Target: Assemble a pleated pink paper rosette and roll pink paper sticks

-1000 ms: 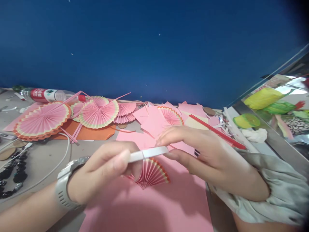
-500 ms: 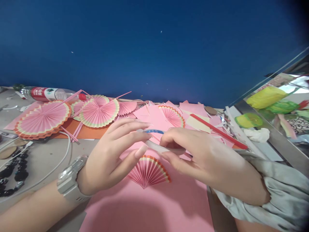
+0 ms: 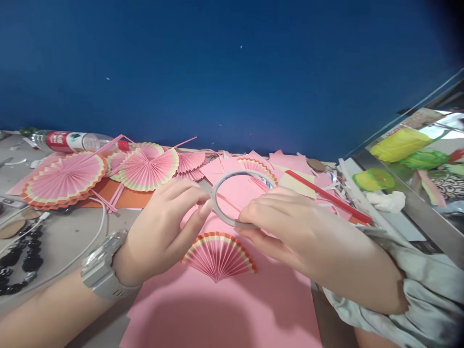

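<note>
My right hand grips a narrow white roll of tape by its lower right side, tilted so its round opening faces me. At the roll's left edge, my left hand has thumb and forefinger pinched together against it; whether a tape end lies between them I cannot make out. Below the hands, a folded pink paper fan with a cream and orange zigzag rim lies spread on a large pink sheet.
Finished paper rosettes and a plastic bottle lie at the left, near a white cable and black beads. Paper scraps and a red strip sit at the right. A blue wall stands behind.
The roll has turned from nearly edge-on to show its round opening. My left fingers, spread before, have drawn together at its left edge.
</note>
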### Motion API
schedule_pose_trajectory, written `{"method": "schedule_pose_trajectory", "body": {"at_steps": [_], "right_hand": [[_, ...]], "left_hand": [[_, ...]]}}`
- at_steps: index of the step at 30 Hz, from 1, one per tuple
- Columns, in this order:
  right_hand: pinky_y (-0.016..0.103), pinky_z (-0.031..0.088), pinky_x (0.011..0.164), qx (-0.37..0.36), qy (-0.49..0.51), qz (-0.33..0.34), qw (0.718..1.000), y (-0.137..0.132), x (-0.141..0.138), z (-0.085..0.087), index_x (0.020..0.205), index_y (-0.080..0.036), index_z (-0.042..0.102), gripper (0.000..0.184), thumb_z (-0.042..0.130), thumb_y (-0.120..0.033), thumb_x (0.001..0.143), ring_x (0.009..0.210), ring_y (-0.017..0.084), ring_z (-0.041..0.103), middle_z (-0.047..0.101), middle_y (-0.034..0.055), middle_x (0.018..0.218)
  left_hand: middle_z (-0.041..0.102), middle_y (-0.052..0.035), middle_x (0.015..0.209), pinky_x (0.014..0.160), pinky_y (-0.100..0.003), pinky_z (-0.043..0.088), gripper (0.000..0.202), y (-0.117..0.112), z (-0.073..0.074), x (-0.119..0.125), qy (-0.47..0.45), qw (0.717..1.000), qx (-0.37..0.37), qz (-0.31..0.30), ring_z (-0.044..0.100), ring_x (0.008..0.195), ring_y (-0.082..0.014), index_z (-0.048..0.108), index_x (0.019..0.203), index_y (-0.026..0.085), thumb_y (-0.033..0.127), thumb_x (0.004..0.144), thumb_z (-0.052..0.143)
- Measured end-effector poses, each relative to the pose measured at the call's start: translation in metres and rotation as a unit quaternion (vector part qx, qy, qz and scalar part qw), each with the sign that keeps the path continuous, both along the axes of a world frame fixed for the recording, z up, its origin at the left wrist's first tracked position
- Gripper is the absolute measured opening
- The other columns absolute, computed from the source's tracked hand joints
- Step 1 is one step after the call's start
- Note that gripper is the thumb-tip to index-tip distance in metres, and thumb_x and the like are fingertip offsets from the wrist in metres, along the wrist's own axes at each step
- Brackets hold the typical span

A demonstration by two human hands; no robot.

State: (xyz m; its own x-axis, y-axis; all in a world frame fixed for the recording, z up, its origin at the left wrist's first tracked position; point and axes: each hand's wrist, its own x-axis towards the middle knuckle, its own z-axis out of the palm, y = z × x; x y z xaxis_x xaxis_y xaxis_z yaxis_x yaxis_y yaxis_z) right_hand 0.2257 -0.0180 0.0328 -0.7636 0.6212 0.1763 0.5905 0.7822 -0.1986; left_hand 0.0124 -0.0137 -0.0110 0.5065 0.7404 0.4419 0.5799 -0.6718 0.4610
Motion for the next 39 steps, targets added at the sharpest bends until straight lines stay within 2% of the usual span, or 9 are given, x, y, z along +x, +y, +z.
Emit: {"method": "schedule_pose_trajectory", "body": {"at_steps": [4,12,15,21,25,32,36,39], "right_hand": [[0.027,0.038,0.061,0.016,0.001,-0.010,1.000,-0.002,0.001,0.002,0.074,-0.020,0.052,0.015,0.047,-0.014,0.087,0.063,0.014,0.055,0.061,-0.0014,0.069],[0.030,0.040,0.062,0.083,-0.016,-0.022,0.996,-0.001,0.001,-0.002,0.077,-0.018,0.054,0.011,0.049,-0.016,0.087,0.061,0.015,0.054,0.058,-0.0012,0.067],[0.031,0.038,0.061,0.117,-0.039,-0.047,0.991,0.000,0.003,-0.005,0.074,-0.018,0.052,0.011,0.054,-0.017,0.085,0.060,0.015,0.053,0.055,-0.0015,0.067],[0.033,0.037,0.066,0.169,-0.065,-0.089,0.979,0.001,0.004,-0.008,0.083,-0.016,0.056,0.003,0.054,-0.016,0.085,0.067,0.018,0.055,0.057,0.0003,0.072],[0.035,0.035,0.074,0.146,-0.056,-0.105,0.982,0.002,0.006,-0.008,0.086,-0.016,0.057,0.008,0.049,-0.015,0.088,0.069,0.017,0.055,0.059,-0.0005,0.073],[0.030,0.035,0.076,0.016,-0.025,-0.091,0.995,0.010,0.008,-0.008,0.095,-0.017,0.056,0.016,0.040,-0.017,0.093,0.075,0.015,0.057,0.064,0.0004,0.086],[0.031,0.036,0.068,0.005,-0.075,-0.133,0.988,0.015,0.007,-0.009,0.081,-0.017,0.054,0.017,0.043,-0.026,0.091,0.072,0.019,0.055,0.062,0.0021,0.075],[0.030,0.034,0.065,-0.017,-0.094,-0.149,0.984,0.018,0.007,-0.011,0.072,-0.019,0.050,0.023,0.047,-0.033,0.090,0.066,0.019,0.052,0.058,0.0001,0.065]], "left_hand": [[0.058,-0.0047,0.088,0.078,-0.031,0.041,0.009,0.002,-0.001,0.001,0.000,1.000,0.011,-0.027,0.052,0.086,-0.0167,0.053,0.086,0.015,0.013,0.089,0.045],[0.059,-0.0048,0.086,0.076,-0.032,0.042,0.008,-0.001,-0.002,0.001,0.015,0.998,0.051,-0.037,0.053,0.083,-0.0171,0.053,0.088,0.015,0.010,0.083,0.051],[0.058,-0.0040,0.084,0.075,-0.032,0.042,0.010,-0.001,-0.002,0.002,0.021,0.997,0.049,-0.047,0.051,0.080,-0.0164,0.053,0.088,0.016,0.009,0.081,0.052],[0.059,-0.0032,0.080,0.074,-0.033,0.042,0.013,-0.004,-0.006,0.005,0.033,0.993,0.081,-0.082,0.049,0.078,-0.0164,0.053,0.087,0.016,0.007,0.078,0.054],[0.059,-0.0037,0.080,0.074,-0.033,0.043,0.013,-0.002,-0.006,0.003,0.030,0.993,0.107,-0.051,0.050,0.077,-0.0165,0.054,0.085,0.015,0.006,0.077,0.055],[0.061,-0.0034,0.078,0.074,-0.033,0.044,0.010,0.002,0.001,-0.001,0.041,0.985,0.165,-0.021,0.052,0.075,-0.0168,0.054,0.080,0.016,0.007,0.075,0.056],[0.061,-0.0028,0.076,0.074,-0.034,0.044,0.011,-0.002,0.003,0.000,0.056,0.983,0.171,-0.040,0.052,0.077,-0.0181,0.055,0.079,0.016,0.007,0.074,0.056],[0.061,-0.0027,0.076,0.074,-0.034,0.044,0.011,-0.004,0.004,0.001,0.055,0.983,0.167,-0.046,0.051,0.078,-0.0183,0.056,0.080,0.015,0.007,0.073,0.057]]}}
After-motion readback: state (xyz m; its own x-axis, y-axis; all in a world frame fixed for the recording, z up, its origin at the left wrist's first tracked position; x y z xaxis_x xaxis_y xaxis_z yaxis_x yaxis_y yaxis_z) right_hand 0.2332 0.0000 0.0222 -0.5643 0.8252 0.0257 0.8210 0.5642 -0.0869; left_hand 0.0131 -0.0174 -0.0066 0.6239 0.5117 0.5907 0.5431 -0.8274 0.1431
